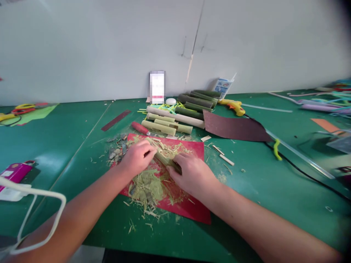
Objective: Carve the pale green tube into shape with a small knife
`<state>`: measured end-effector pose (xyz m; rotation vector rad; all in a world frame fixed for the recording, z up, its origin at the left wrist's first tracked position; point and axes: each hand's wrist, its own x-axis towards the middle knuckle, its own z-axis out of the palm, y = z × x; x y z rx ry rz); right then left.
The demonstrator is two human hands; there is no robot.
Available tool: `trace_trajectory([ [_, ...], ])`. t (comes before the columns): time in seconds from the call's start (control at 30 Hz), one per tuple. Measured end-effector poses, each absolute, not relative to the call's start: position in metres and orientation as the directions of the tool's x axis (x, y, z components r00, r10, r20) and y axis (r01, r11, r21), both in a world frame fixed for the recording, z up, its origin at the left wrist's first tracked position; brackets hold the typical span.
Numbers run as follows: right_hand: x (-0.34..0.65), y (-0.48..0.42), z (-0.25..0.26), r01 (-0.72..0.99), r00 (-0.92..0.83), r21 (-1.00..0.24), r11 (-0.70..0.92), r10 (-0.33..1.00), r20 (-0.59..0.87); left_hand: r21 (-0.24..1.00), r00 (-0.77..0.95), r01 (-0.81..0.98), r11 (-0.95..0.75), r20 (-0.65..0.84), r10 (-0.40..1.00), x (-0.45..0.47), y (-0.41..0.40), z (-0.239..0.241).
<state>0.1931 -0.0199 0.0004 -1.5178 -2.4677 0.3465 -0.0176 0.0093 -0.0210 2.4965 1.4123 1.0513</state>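
Observation:
A pale green bamboo tube (162, 157) lies slantwise between my hands, above a red sheet (193, 210). My right hand (193, 173) is wrapped round its near end. My left hand (138, 157) is closed with thumb and fingertips against the tube's far part; whether a small piece is also pinched there is hidden. Bamboo shavings and greenish dust (146, 186) cover much of the sheet. Just beyond it lies a red-handled tool (140, 128), its working end partly lost among scraps. Several cut bamboo pieces (159, 128) rest behind.
Dark green bamboo lengths (196, 100), a yellow glue gun (233, 106) with a black cord and a brown sandpaper sheet (236, 126) sit at the back right. A lit phone (157, 87) leans on the wall. A white frame (61, 204) juts in at lower left.

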Motion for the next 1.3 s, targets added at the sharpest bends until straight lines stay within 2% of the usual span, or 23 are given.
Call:
trace_trajectory([
  [0.17,0.1935,-0.0201,-0.0006,0.837,-0.442,-0.321,0.443,0.893,0.079,0.375,0.271,0.766,-0.523,0.549,0.791,-0.0201,0.0099,-0.0211],
  [0.3,0.1935,-0.0203,-0.0003,0.840,-0.441,-0.320,0.438,0.895,0.066,0.407,0.329,0.733,-0.546,0.491,0.807,-0.0186,0.0070,-0.0196],
  [0.43,0.1939,-0.0205,0.0000,0.838,-0.441,-0.328,0.436,0.895,0.064,0.417,0.243,0.757,-0.502,0.534,0.810,-0.0223,0.0100,-0.0205],
  [0.57,0.1942,-0.0203,0.0000,0.841,-0.444,-0.319,0.437,0.894,0.055,0.432,0.294,0.712,-0.554,0.533,0.793,-0.0237,0.0122,-0.0224],
  [0.7,0.1941,-0.0199,-0.0007,0.845,-0.436,-0.319,0.430,0.898,0.057,0.419,0.241,0.751,-0.510,0.545,0.803,-0.0205,0.0105,-0.0223],
  [0.8,0.1938,-0.0197,-0.0017,0.840,-0.444,-0.320,0.438,0.894,0.059,0.437,0.316,0.718,-0.543,0.491,0.812,-0.0182,0.0087,-0.0220],
  [0.93,0.1933,-0.0197,-0.0014,0.842,-0.437,-0.326,0.431,0.898,0.058,0.425,0.232,0.764,-0.485,0.521,0.821,-0.0191,0.0090,-0.0214],
  [1.07,0.1931,-0.0196,-0.0005,0.844,-0.442,-0.316,0.433,0.896,0.048,0.454,0.298,0.722,-0.522,0.476,0.827,-0.0184,0.0076,-0.0212],
  [1.2,0.1933,-0.0195,-0.0014,0.843,-0.436,-0.323,0.429,0.898,0.053,0.462,0.219,0.745,-0.480,0.511,0.831,-0.0190,0.0081,-0.0208],
  [1.3,0.1931,-0.0200,-0.0014,0.840,-0.446,-0.321,0.438,0.893,0.051,0.467,0.293,0.711,-0.526,0.483,0.825,-0.0199,0.0092,-0.0204],
])
